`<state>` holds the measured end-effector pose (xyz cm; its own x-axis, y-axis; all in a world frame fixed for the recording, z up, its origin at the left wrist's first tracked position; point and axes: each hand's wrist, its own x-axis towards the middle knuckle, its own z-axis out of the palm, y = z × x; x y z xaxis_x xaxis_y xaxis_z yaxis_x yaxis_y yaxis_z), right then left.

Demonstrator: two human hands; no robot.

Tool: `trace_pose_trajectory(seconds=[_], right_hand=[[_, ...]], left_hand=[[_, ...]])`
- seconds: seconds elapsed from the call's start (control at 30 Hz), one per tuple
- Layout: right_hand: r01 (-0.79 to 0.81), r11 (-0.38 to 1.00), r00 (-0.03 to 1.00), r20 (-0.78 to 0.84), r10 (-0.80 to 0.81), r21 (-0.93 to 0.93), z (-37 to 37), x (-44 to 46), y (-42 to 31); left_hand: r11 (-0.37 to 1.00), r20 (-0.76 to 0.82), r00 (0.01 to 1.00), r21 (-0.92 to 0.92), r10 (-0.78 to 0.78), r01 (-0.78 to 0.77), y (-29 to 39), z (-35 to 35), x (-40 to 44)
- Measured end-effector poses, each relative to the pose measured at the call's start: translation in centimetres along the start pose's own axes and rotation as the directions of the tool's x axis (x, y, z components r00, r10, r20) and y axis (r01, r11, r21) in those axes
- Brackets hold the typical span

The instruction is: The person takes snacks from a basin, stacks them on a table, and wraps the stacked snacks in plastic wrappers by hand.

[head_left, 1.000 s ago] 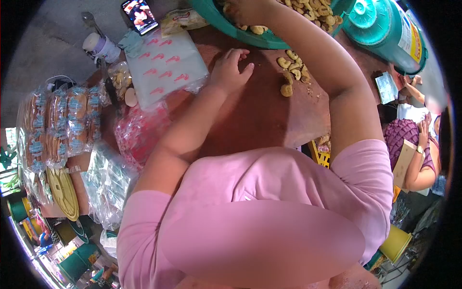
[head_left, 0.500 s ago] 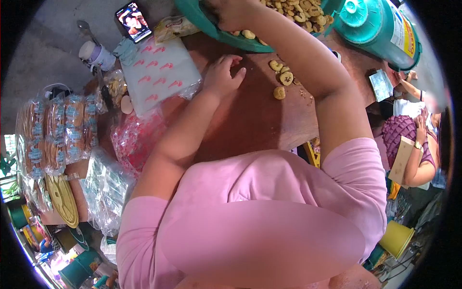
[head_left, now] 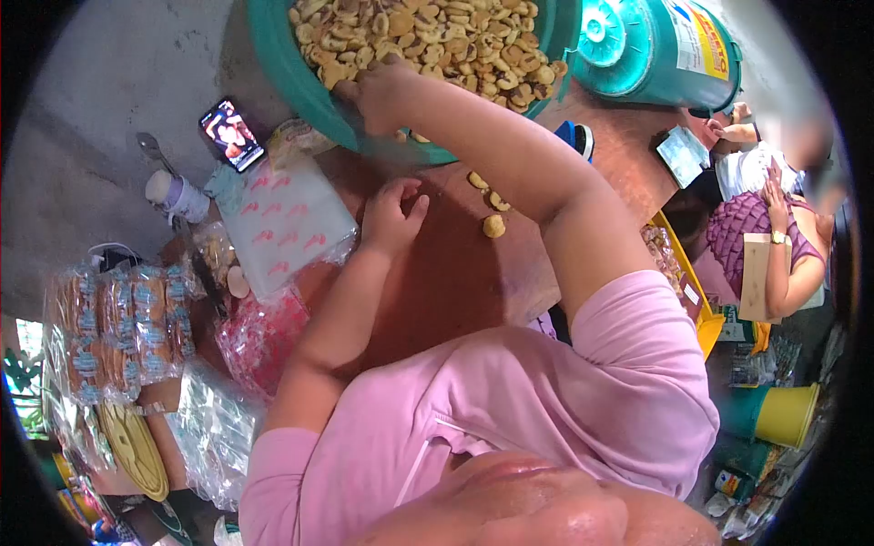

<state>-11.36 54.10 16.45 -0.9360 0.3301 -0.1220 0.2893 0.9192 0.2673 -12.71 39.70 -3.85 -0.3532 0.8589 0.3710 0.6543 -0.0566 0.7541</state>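
Observation:
My right hand (head_left: 381, 94) reaches into a large green basin (head_left: 300, 98) of ring-shaped and curved brown cookies (head_left: 437, 41), at its near left side; its fingers are partly hidden, so what they hold cannot be made out. My left hand (head_left: 393, 217) rests on the brown table (head_left: 437, 273) with fingers apart and nothing in it, just right of a stack of clear plastic bags with red print (head_left: 282, 223). A few loose cookies (head_left: 493, 226) lie on the table below the basin.
A phone (head_left: 231, 135) and a lidded cup (head_left: 177, 196) are at the upper left. Wrapped packs (head_left: 137, 328) and a red-and-clear bag (head_left: 264, 341) lie left. A green container (head_left: 655, 50) stands upper right, a yellow crate (head_left: 696, 291) right. Other people (head_left: 774, 218) sit at far right.
The view has shifted, showing more of the basin's inside and the yellow crate. My right hand is still at the basin's near side. My left hand remains beside the plastic bags.

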Motion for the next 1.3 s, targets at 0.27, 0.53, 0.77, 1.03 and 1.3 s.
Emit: trace_pose_trajectory(seconds=[0.27,0.53,0.77,1.03,1.3], right_hand=[[0.017,0.999,0.997,-0.079,-0.014,0.036,0.1,-1.0,0.1],[0.067,0.997,0.977,-0.203,-0.059,0.031,2.2,-0.6,0.7],[0.086,0.995,0.95,-0.303,-0.07,0.041,4.1,-1.6,0.7],[0.07,0.987,0.928,-0.371,-0.011,0.147,7.0,-2.7,1.0],[0.113,0.96,0.991,-0.104,-0.089,0.256,3.8,-2.0,0.9]], left_hand=[[0.998,-0.084,0.995,0.032,-0.058,0.061,0.3,0.1,0.1],[0.987,-0.132,0.982,-0.11,-0.134,0.12,-0.5,0.3,0.3],[0.997,-0.185,0.982,-0.075,-0.043,0.03,-0.4,0.1,0.1],[0.995,-0.135,0.987,-0.054,-0.086,0.079,0.2,0.0,0.4],[0.996,-0.123,0.988,-0.022,-0.089,0.087,-0.5,0.0,0.4]])
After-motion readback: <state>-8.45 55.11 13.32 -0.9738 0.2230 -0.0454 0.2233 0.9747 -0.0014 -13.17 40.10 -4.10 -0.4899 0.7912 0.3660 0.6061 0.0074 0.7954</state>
